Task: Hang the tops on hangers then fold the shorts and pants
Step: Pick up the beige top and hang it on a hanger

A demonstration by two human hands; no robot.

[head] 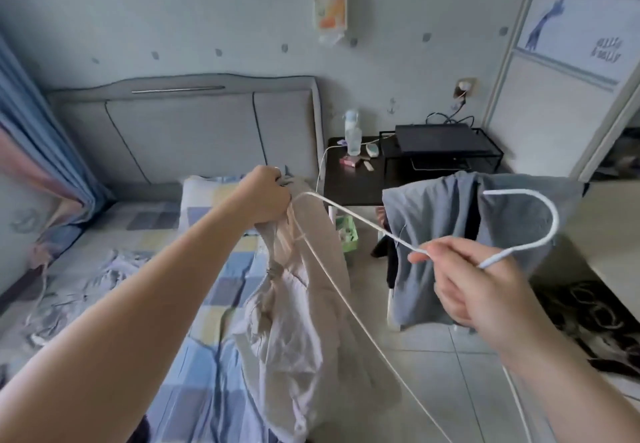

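While the first part of the task, hanging the tops, is in hand, the left hand (268,200) has its fingers curled tightly round a bunched upper edge of a beige top (294,331), and the rest of this garment hangs down loosely below the fist, above the edge of the bed (214,304). The right hand (481,290) pinches a white hanger (360,220) at its neck, so the hook curves up and away just above the fingers, and one thin arm of the hanger runs from this pinch across to the left fist. The far end of that arm is touching or just beside the gathered cloth; I cannot tell if it is already inside the opening of the top. I judge that the top is not yet on the hanger. The next move calls for the left fingers to loosen the bunch and open the neck or armhole, and for the right hand to steer the arm's end inside without catching the thin cloth. Beyond the right hand a grey garment (436,245) is draped and waits, and beyond the left forearm pale clothes (79,283) lie crumpled on the bed.
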